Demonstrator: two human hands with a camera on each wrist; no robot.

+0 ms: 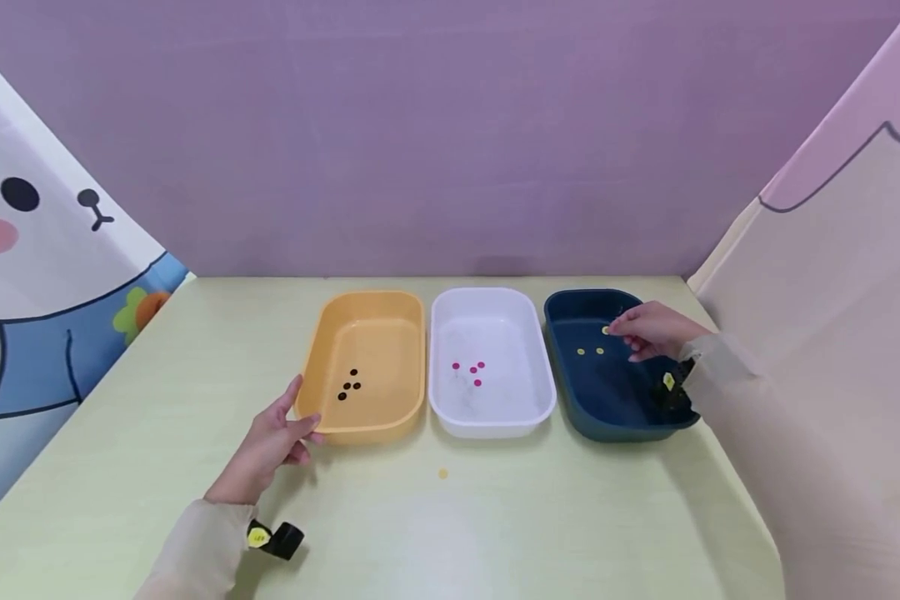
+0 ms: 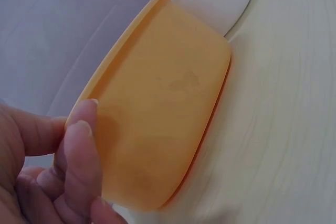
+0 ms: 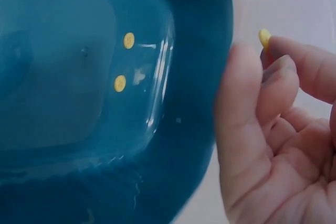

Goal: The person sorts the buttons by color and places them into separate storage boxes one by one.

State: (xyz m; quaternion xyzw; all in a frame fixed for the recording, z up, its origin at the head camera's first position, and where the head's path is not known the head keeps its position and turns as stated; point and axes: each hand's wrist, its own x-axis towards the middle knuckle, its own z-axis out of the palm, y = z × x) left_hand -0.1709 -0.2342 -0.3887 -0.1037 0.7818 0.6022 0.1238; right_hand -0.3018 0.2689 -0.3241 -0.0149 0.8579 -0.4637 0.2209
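Observation:
My left hand [image 1: 273, 437] pinches the near left corner of an orange tray [image 1: 367, 429]; the left wrist view shows thumb and fingers at its rim [image 2: 113, 61]. Several black buttons [image 1: 347, 386] lie inside that tray. Over the dark blue tray [image 1: 607, 429] on the right, my right hand [image 1: 652, 329] pinches a small yellow button [image 3: 264, 37] between thumb and fingertip. Two other yellow buttons [image 3: 128, 40] rest on the blue tray's floor. Between those trays stands a white tray [image 1: 491, 425] holding several magenta buttons [image 1: 473, 370].
A single yellow button [image 1: 443, 473] lies on the pale green table [image 1: 495, 533] in front of the white tray. The three trays stand side by side. A purple cloth wall [image 1: 450, 142] rises behind them, with printed cloth [image 1: 60, 292] on the left.

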